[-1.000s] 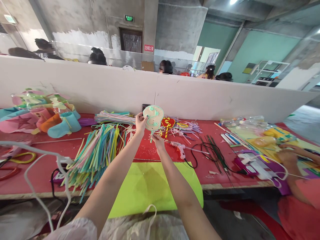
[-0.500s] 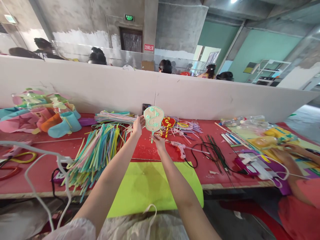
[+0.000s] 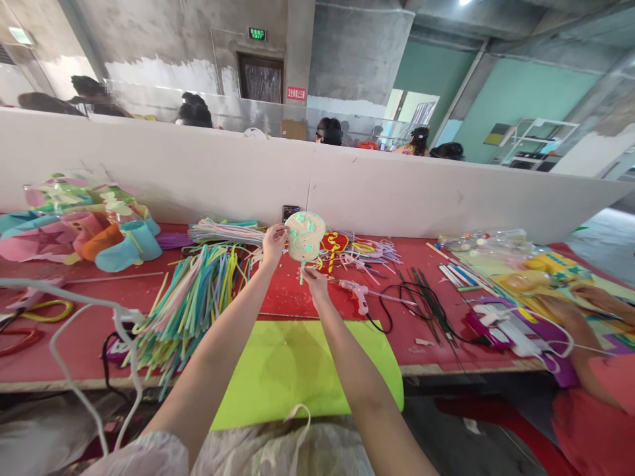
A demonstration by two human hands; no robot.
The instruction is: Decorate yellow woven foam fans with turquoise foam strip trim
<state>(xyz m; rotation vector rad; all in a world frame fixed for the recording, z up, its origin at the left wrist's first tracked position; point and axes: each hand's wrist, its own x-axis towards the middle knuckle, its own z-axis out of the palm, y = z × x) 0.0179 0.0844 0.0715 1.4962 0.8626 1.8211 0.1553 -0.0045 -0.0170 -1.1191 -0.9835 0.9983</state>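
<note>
A small cream hand fan (image 3: 303, 233) with mint-green trim, a curling line and flower shapes stands upright above the table. Its short green handle (image 3: 301, 274) is pinched in my right hand (image 3: 316, 281). My left hand (image 3: 274, 245) closes its fingertips on the fan's left edge. Behind the fan, to the right, lies a red piece with yellow trim (image 3: 334, 242). A pink glue gun (image 3: 358, 292) rests on the red table (image 3: 411, 254), right of my right hand. Bundles of pastel fuzzy stems (image 3: 191, 307) lie left of my left forearm.
A lime-green sheet (image 3: 307, 377) hangs over the front edge. Colourful felt boots (image 3: 119, 248) stand at left, near white cables (image 3: 116, 307). A phone (image 3: 290, 213) leans on the white partition (image 3: 223, 172). At right, a co-worker's hands (image 3: 563, 311) work beside a power strip (image 3: 516, 330).
The fan has turned, and the pattern facing me looks different. My left fingers, stretched out along its edge before, now pinch it. The co-worker's hands have shifted.
</note>
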